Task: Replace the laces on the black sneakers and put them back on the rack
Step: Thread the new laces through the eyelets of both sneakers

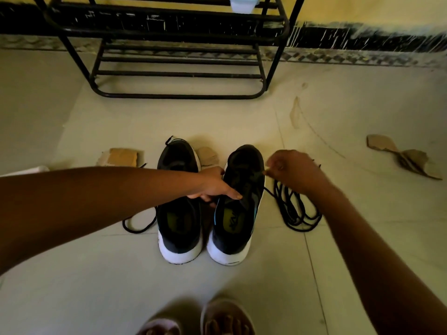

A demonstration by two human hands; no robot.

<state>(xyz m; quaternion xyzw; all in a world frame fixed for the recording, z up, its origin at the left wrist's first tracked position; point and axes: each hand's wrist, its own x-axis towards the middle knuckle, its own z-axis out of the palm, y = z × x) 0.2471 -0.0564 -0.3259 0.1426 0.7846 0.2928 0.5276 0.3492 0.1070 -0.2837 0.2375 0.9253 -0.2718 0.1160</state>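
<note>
Head view: steadying sneaker (238,206) with left hand (214,183), fingers curled over its side; pinching lace end (266,173) in right hand (295,170), likely for threading.

Dim, warm, yellowish indoor light. The floor (242,117) is brightest in a pale patch at centre and greys toward the left and the corners. Both forearms are underexposed, nearly without detail. The sneakers (179,201) lose their black uppers to shadow; only the white heels read clearly. The right hand (294,170) is motion-blurred, while the lace (291,209) below it is fairly sharp. The wall base at upper right is smeared. Wide-angle distortion bows the rack (179,95) bars and the tile joints. The feet (225,320) at the bottom edge are soft.
</note>
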